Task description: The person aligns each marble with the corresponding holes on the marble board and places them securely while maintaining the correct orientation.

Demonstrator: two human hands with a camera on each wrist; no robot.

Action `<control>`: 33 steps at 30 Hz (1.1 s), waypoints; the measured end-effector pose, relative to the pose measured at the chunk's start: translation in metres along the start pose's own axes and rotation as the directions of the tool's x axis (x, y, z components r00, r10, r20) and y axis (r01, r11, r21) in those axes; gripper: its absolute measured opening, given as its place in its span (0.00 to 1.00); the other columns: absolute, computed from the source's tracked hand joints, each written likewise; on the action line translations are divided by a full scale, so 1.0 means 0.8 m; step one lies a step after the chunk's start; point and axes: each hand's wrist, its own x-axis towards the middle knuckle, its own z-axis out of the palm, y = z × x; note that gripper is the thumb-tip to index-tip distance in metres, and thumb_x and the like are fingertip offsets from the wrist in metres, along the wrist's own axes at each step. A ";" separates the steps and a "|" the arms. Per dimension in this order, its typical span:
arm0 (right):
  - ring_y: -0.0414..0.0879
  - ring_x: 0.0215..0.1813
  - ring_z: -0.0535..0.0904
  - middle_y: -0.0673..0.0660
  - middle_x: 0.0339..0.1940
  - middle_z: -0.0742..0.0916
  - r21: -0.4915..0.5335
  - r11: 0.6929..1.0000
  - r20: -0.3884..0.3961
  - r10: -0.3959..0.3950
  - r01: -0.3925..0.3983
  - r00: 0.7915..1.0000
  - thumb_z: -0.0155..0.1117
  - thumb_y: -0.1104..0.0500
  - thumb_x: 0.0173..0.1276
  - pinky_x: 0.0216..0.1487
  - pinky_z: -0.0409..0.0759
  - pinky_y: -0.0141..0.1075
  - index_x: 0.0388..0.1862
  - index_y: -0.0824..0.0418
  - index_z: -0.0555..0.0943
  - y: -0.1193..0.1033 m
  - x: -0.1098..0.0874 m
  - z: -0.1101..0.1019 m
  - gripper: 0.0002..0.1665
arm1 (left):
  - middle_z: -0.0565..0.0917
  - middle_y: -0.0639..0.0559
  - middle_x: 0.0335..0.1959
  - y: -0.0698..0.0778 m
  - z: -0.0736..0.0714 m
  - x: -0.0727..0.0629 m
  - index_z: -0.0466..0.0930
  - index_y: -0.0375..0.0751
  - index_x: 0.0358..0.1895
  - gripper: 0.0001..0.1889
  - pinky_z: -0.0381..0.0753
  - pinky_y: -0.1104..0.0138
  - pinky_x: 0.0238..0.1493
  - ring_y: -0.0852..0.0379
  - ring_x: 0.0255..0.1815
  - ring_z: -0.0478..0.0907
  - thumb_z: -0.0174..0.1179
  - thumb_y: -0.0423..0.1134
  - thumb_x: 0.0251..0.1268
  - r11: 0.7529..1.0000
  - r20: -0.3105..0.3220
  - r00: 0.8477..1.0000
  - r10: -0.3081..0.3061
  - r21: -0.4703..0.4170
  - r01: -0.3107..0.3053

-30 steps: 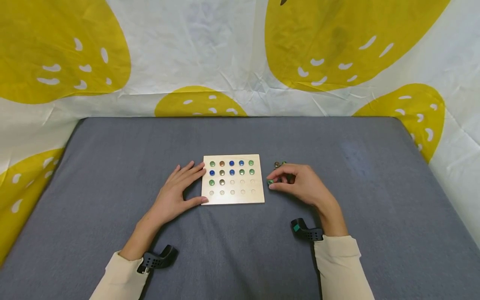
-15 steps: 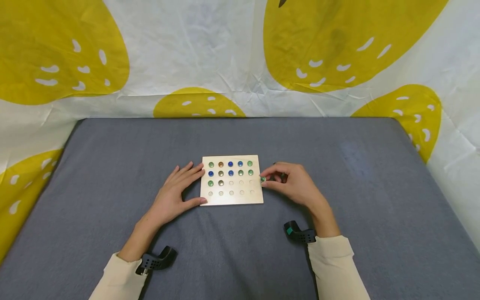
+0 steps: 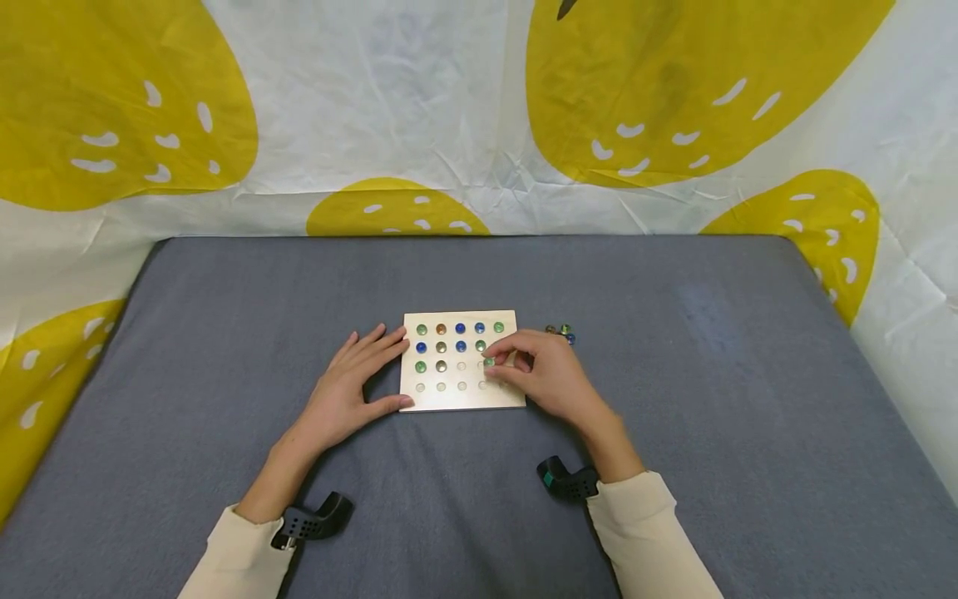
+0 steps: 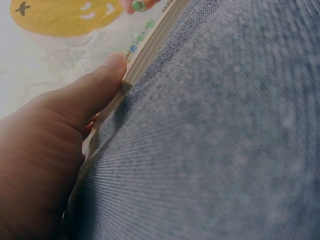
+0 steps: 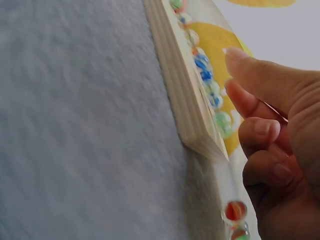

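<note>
A pale wooden board (image 3: 449,403) with rows of shallow round hollows lies flat on the grey cloth. Green, blue and brownish marbles (image 3: 460,328) sit in its two back rows and the left part of the third. My left hand (image 3: 348,383) is spread along the left edge, fingertips at the rim and thumb (image 4: 102,82) on the near corner. Over the right part of the third row, my right hand (image 3: 550,374) pinches a green marble (image 3: 489,362) between thumb and forefinger. In the left wrist view, that marble (image 4: 138,5) shows at the fingertips.
Several loose marbles (image 3: 565,329) lie on the cloth right of the board, behind the right hand; two of these marbles (image 5: 235,211) appear low in the right wrist view. A white sheet (image 3: 449,100) with yellow shapes hangs behind the grey-covered table (image 3: 224,299).
My right hand has carried the green marble leftward from beside the board to above its third row, uncovering the loose marbles. The left hand has stayed at the board's left edge.
</note>
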 end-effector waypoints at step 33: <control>0.34 0.19 0.63 0.43 0.23 0.79 -0.163 0.986 -0.122 -0.063 0.042 0.991 0.75 0.60 0.56 0.19 0.63 0.32 0.37 0.56 0.88 -0.013 0.006 0.050 0.09 | 0.66 0.46 0.70 0.000 0.000 0.000 0.68 0.40 0.69 0.42 0.43 0.46 0.72 0.42 0.73 0.54 0.73 0.48 0.48 1.000 0.004 1.000 -0.006 0.001 0.006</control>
